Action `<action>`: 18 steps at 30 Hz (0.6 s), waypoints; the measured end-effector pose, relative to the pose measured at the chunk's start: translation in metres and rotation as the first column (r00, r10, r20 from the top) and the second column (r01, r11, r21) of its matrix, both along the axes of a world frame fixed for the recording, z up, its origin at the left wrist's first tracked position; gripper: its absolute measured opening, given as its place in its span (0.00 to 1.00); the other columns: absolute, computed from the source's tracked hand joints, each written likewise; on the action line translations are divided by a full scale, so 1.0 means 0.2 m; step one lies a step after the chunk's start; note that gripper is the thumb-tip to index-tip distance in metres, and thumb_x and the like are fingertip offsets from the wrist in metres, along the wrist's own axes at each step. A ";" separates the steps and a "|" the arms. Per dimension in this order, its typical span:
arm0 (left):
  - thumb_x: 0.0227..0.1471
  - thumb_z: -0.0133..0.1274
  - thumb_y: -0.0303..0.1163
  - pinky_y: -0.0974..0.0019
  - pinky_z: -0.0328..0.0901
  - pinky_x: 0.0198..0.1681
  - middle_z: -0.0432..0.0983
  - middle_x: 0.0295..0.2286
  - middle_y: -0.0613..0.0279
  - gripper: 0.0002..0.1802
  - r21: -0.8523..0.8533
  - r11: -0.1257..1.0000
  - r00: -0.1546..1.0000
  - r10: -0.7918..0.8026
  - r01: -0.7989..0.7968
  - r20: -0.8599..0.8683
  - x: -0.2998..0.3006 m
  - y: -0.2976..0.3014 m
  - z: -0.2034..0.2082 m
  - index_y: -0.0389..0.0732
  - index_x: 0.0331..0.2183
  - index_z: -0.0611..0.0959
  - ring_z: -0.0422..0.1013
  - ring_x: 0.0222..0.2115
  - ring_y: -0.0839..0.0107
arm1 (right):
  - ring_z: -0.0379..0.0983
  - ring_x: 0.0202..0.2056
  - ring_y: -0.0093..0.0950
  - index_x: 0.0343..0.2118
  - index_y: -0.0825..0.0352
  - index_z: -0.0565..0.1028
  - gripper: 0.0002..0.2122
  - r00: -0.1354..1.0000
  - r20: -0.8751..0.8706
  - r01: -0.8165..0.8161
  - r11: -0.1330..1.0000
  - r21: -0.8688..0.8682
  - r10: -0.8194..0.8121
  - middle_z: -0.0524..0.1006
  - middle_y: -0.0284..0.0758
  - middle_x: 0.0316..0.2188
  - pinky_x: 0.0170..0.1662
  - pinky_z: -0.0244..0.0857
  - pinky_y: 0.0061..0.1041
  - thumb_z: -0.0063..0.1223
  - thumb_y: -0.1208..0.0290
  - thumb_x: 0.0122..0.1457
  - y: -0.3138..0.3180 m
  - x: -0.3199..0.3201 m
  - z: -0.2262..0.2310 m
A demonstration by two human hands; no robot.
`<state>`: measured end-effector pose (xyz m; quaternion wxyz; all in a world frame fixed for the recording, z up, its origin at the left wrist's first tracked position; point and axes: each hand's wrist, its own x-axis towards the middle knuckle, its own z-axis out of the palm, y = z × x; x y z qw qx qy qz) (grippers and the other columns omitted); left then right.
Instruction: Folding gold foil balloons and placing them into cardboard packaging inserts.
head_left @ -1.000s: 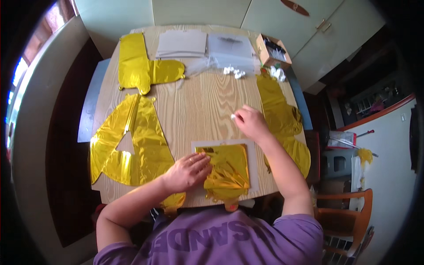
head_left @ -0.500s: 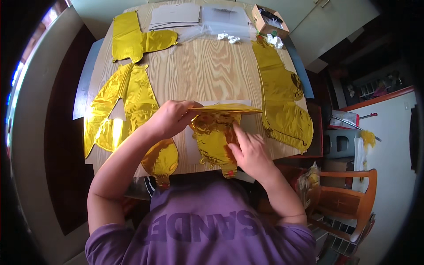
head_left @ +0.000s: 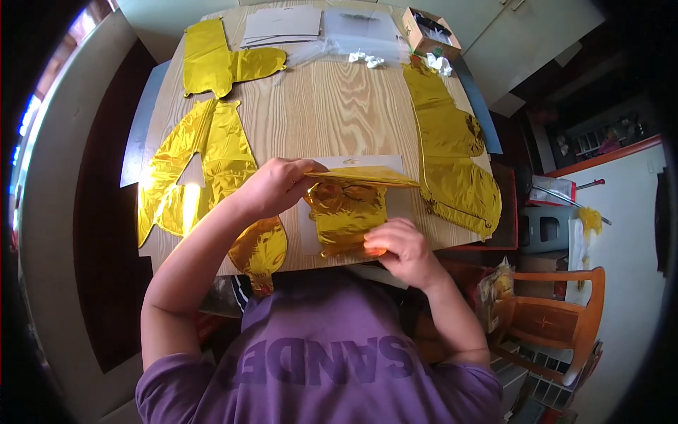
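My left hand (head_left: 277, 185) is closed on the left end of a raised fold of a gold foil balloon (head_left: 347, 227). Below that fold, the rest of the foil lies creased over a pale card (head_left: 383, 162) with a hanging slot at its top. My right hand (head_left: 407, 249) pinches the foil's near right corner, fingers curled. Left of the work lie a gold foil balloon with a triangular opening (head_left: 227, 145) and a rounded gold foil end (head_left: 265, 244) hanging past the near table edge, partly behind my left forearm.
Another gold balloon (head_left: 452, 134) lies flat along the right side, and an angular one (head_left: 205, 60) at the far left. Grey-white cards (head_left: 282, 27), clear plastic sheets (head_left: 359, 32), crumpled white bits (head_left: 366, 60) and a wooden box (head_left: 432, 35) line the far edge. A wooden chair (head_left: 554, 321) stands right.
My right hand has moved down to the foil's near corner and curled its fingers. The foil's near end, which hung past the table edge, is now drawn up. My left hand stays put.
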<state>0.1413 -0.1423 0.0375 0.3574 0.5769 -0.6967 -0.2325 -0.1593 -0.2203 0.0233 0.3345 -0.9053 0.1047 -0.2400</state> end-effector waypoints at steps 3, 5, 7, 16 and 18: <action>0.60 0.52 0.28 0.57 0.73 0.38 0.81 0.31 0.46 0.12 0.075 0.995 0.998 0.058 -0.059 0.016 0.00 0.01 0.01 0.35 0.44 0.81 0.80 0.32 0.52 | 0.79 0.35 0.35 0.35 0.65 0.80 0.08 1.000 0.010 -0.019 0.972 0.235 0.018 0.81 0.37 0.32 0.40 0.72 0.31 0.61 0.82 0.51 -0.12 0.13 0.07; 0.61 0.52 0.27 0.59 0.73 0.38 0.82 0.34 0.47 0.13 0.179 0.980 0.997 0.081 -0.083 0.021 -0.02 -0.02 0.06 0.35 0.46 0.82 0.80 0.33 0.57 | 0.79 0.34 0.40 0.35 0.65 0.81 0.08 0.974 -0.110 0.216 0.956 0.199 -0.197 0.80 0.39 0.31 0.37 0.72 0.36 0.63 0.77 0.51 -0.19 0.23 -0.02; 0.61 0.52 0.28 0.59 0.72 0.38 0.82 0.34 0.46 0.13 0.154 0.985 0.997 0.078 -0.080 0.015 -0.01 -0.03 0.04 0.34 0.46 0.82 0.80 0.33 0.55 | 0.78 0.33 0.43 0.34 0.65 0.80 0.08 0.914 -0.108 0.383 0.920 -0.087 -0.391 0.80 0.41 0.30 0.36 0.71 0.39 0.64 0.72 0.50 -0.19 0.31 -0.05; 0.46 0.58 0.21 0.57 0.74 0.46 0.81 0.40 0.51 0.17 -0.260 0.946 0.950 -0.112 0.192 0.293 -0.02 0.01 -0.15 0.35 0.42 0.81 0.79 0.41 0.54 | 0.75 0.37 0.47 0.37 0.65 0.73 0.09 0.646 -0.040 0.676 0.595 -0.434 -0.763 0.76 0.42 0.36 0.40 0.69 0.42 0.56 0.65 0.61 -0.22 0.14 -0.10; 0.46 0.57 0.20 0.57 0.74 0.47 0.81 0.39 0.51 0.16 -0.361 0.889 0.908 -0.126 0.282 0.400 -0.04 0.00 -0.15 0.33 0.41 0.81 0.78 0.42 0.54 | 0.74 0.36 0.48 0.36 0.68 0.73 0.05 0.708 -0.035 0.638 0.660 -0.397 -0.706 0.76 0.43 0.35 0.38 0.68 0.42 0.51 0.71 0.64 -0.27 0.02 -0.07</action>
